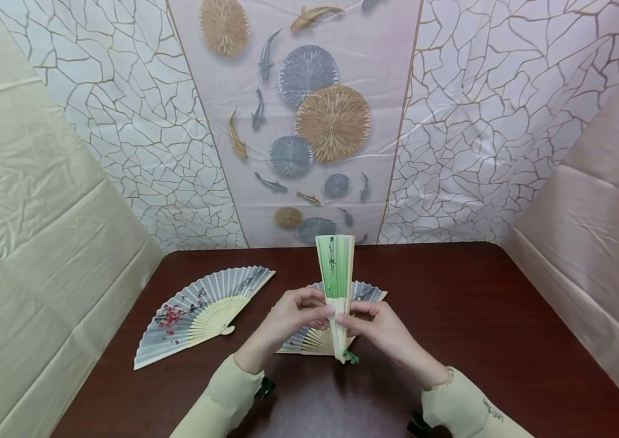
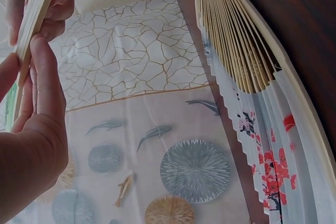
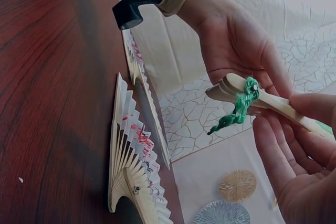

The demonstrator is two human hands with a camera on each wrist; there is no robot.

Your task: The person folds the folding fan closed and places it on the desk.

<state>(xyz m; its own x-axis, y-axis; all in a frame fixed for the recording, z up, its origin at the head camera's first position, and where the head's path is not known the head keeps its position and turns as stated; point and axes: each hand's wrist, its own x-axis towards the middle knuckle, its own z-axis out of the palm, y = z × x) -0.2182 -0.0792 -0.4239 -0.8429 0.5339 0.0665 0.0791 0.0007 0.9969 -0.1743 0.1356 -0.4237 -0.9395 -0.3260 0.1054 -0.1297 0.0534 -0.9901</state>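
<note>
Upright over the table, a mostly folded green folding fan (image 1: 335, 267) is held by both hands in the head view. Its pale wooden ribs are bunched together, and a green braided cord (image 3: 237, 113) hangs from the pivot end. My left hand (image 1: 300, 311) pinches the ribs from the left, thumb in front and fingers behind. From the other side my right hand (image 1: 383, 331) pinches them the same way, its thumb close to the left one. Behind the hands lies a spread grey-blue fan (image 1: 368, 292), partly hidden by them.
Another spread grey-blue fan (image 1: 205, 310) with red blossoms lies on the left of the dark red table (image 1: 452, 304). A patterned cloth (image 1: 309, 121) hangs behind the table, and beige cloth (image 1: 605, 231) walls both sides.
</note>
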